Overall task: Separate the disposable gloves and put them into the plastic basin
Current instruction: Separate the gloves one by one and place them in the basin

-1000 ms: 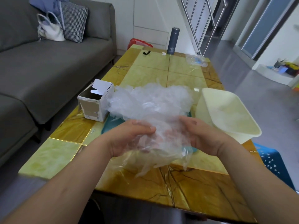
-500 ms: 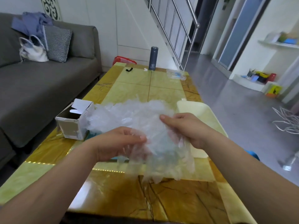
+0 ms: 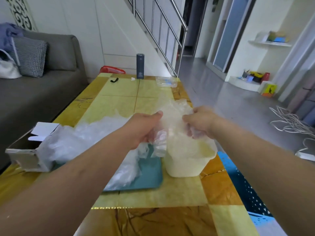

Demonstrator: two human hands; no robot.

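While the yellow-and-amber tiled table point(image 3: 119, 103) fills most of the view, a heap of clear plastic disposable gloves point(image 3: 76, 138) sprawls over a flat teal tray point(image 3: 150, 174). A cream plastic basin point(image 3: 185, 166) sits just beside the tray, and an open cardboard box point(image 3: 22, 155) touches the heap. The left hand point(image 3: 143, 128) and right hand point(image 3: 199, 121) are each curled tight on one crinkly clear glove point(image 3: 173, 113), right over the basin.

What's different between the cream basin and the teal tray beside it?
The basin is pale cream; the tray is teal. The basin is deep with tall walls; the tray is flat and shallow. A glove pile lies partly on the tray, while the left hand and right hand grip a glove over the basin. Both sit side by side on the table.
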